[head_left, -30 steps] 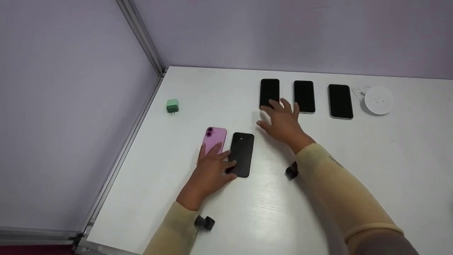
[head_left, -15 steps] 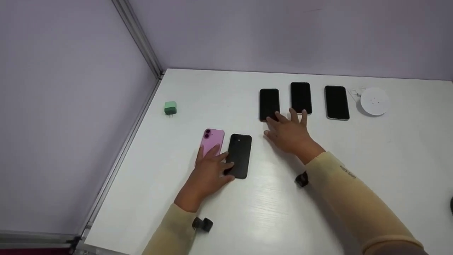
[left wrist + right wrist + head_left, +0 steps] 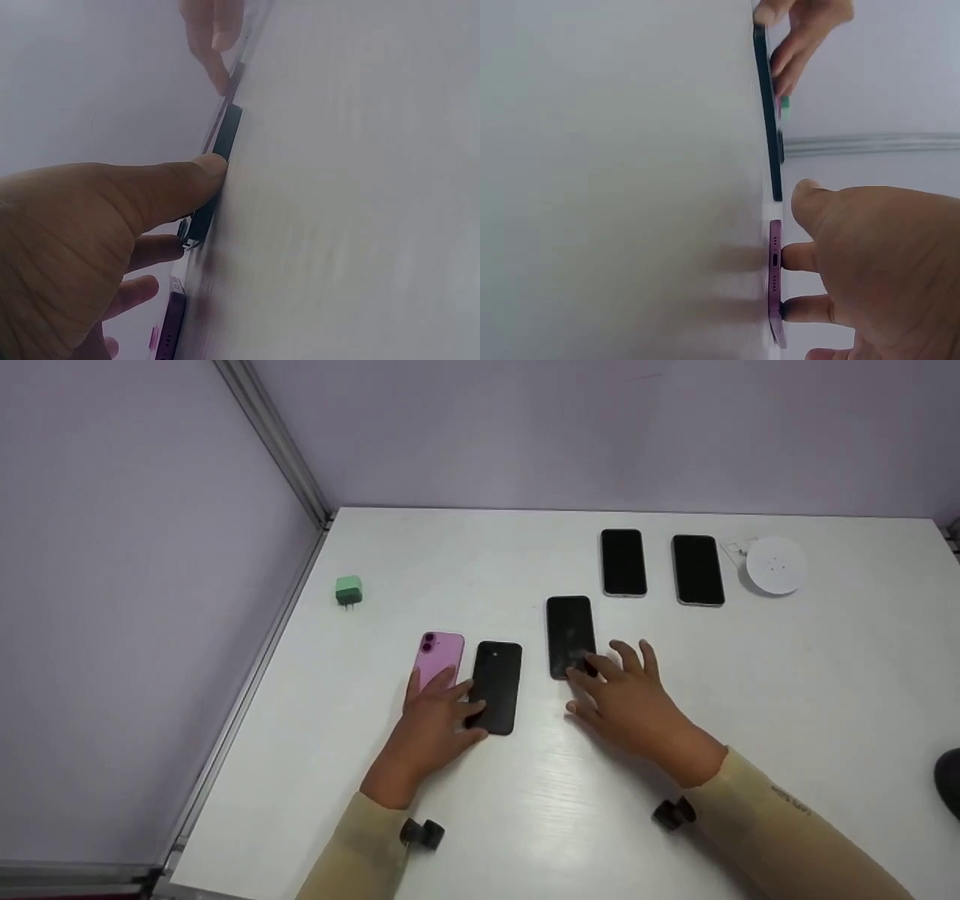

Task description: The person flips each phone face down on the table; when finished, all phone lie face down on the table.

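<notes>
My left hand (image 3: 431, 727) lies with spread fingers over a pink phone (image 3: 442, 652) and a black phone (image 3: 499, 682), both back side up. Its thumb touches the black phone's edge in the left wrist view, and its palm covers the pink phone's lower end. To the right, a phone (image 3: 570, 630) with a dark screen facing up lies flat on the white table (image 3: 525, 825). My right hand (image 3: 634, 705) rests fingertips on that phone's lower end, with the thumb apart from it. The right wrist view shows this phone's pink edge (image 3: 775, 262).
Two more dark-screened phones (image 3: 623, 562) (image 3: 698, 570) lie at the back, beside a white round disc (image 3: 777, 565). A green plug adapter (image 3: 349, 590) sits at the left. A black object (image 3: 949, 780) shows at the right edge. Pale panels stand behind and left of the table.
My right hand has slid the dark-screened phone from the back row toward me, near the black phone. The left hand keeps its place on the pink and black phones.
</notes>
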A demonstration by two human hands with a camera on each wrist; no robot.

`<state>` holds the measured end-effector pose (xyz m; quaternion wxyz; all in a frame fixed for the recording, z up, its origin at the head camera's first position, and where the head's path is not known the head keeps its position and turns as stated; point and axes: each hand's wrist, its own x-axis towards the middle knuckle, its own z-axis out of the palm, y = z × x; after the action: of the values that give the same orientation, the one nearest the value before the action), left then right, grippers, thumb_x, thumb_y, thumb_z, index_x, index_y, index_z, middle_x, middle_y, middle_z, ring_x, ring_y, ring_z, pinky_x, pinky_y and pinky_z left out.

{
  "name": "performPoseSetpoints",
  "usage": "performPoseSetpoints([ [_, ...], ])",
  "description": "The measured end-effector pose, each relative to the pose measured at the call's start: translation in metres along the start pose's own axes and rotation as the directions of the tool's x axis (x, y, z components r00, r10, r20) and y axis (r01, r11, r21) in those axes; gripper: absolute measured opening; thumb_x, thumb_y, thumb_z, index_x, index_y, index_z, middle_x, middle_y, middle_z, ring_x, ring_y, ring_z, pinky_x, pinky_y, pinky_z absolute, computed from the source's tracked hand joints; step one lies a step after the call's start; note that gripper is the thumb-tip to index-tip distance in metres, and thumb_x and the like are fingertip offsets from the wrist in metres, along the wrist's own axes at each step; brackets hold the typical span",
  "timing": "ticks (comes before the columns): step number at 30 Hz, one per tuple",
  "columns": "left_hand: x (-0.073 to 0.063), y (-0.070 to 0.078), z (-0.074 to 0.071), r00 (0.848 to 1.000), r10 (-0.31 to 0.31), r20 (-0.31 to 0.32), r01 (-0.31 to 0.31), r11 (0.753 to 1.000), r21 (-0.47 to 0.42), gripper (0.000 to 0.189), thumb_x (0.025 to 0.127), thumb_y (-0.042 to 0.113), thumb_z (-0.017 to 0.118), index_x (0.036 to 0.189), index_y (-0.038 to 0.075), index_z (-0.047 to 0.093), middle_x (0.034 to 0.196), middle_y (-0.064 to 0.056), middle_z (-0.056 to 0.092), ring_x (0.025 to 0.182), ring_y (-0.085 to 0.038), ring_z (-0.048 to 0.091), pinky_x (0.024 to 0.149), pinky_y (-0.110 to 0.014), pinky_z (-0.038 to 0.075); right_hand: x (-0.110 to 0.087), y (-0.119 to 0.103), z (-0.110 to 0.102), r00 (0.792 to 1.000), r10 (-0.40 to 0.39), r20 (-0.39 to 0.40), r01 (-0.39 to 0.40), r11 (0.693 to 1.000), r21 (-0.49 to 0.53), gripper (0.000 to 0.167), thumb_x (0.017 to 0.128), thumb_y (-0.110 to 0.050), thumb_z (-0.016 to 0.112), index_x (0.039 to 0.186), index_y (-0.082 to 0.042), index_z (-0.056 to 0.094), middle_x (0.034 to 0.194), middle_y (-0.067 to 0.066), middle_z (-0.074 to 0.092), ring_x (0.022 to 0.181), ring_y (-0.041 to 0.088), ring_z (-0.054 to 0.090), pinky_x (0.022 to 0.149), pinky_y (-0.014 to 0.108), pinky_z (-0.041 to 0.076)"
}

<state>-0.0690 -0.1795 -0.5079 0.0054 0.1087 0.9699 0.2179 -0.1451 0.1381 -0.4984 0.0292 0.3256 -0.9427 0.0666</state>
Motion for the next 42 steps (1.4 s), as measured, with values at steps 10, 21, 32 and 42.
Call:
performPoseSetpoints([
  [10, -0.001, 0.003, -0.002, 1.000, -0.029, 0.005, 0.029, 0.999, -0.013, 0.045, 0.097, 0.037, 0.084, 0.138, 0.021, 0.078, 0.159, -0.007, 0.062, 0.165, -0.030, 0.036, 0.136, -0.065, 0.000, -0.049, -0.023, -0.004, 0.994, -0.093, -0.059, 0.091, 0.995, -0.033, 0.040, 0.104, -0.048, 0.072, 0.136, -0.025, 0.075, 0.131, 0.014, 0.068, 0.144, 0.049, 0.048, 0.122, 0.077, 0.028],
  [21, -0.003, 0.001, 0.000, 1.000, -0.018, -0.007, 0.018, 1.000, -0.023, 0.044, 0.096, 0.035, 0.085, 0.137, 0.019, 0.079, 0.158, -0.009, 0.064, 0.163, -0.032, 0.038, 0.136, -0.066, 0.002, -0.069, -0.032, -0.006, 0.994, -0.107, -0.026, 0.106, 0.994, -0.013, 0.042, 0.101, -0.050, 0.074, 0.137, -0.029, 0.073, 0.133, 0.011, 0.067, 0.144, 0.046, 0.049, 0.121, 0.078, 0.029],
  [32, 0.004, 0.015, 0.004, 0.999, -0.026, -0.019, 0.026, 1.000, -0.012, 0.056, 0.093, 0.039, 0.087, 0.143, 0.015, 0.074, 0.158, -0.014, 0.063, 0.162, -0.038, 0.038, 0.135, -0.068, 0.004, -0.070, -0.030, -0.005, 0.994, -0.103, -0.038, 0.103, 0.995, 0.008, 0.044, 0.099, -0.047, 0.080, 0.138, -0.030, 0.073, 0.134, 0.010, 0.066, 0.143, 0.047, 0.050, 0.119, 0.079, 0.032],
  [42, 0.022, 0.057, 0.026, 0.988, 0.132, 0.076, -0.135, 0.990, 0.032, 0.063, 0.096, 0.049, 0.082, 0.153, 0.026, 0.067, 0.157, -0.005, 0.065, 0.163, -0.033, 0.038, 0.135, -0.068, 0.009, -0.074, -0.025, -0.002, 0.998, -0.058, 0.032, 0.056, 0.997, 0.056, 0.055, 0.097, -0.052, 0.079, 0.147, -0.034, 0.069, 0.146, 0.006, 0.065, 0.150, 0.046, 0.046, 0.123, 0.078, 0.026],
])
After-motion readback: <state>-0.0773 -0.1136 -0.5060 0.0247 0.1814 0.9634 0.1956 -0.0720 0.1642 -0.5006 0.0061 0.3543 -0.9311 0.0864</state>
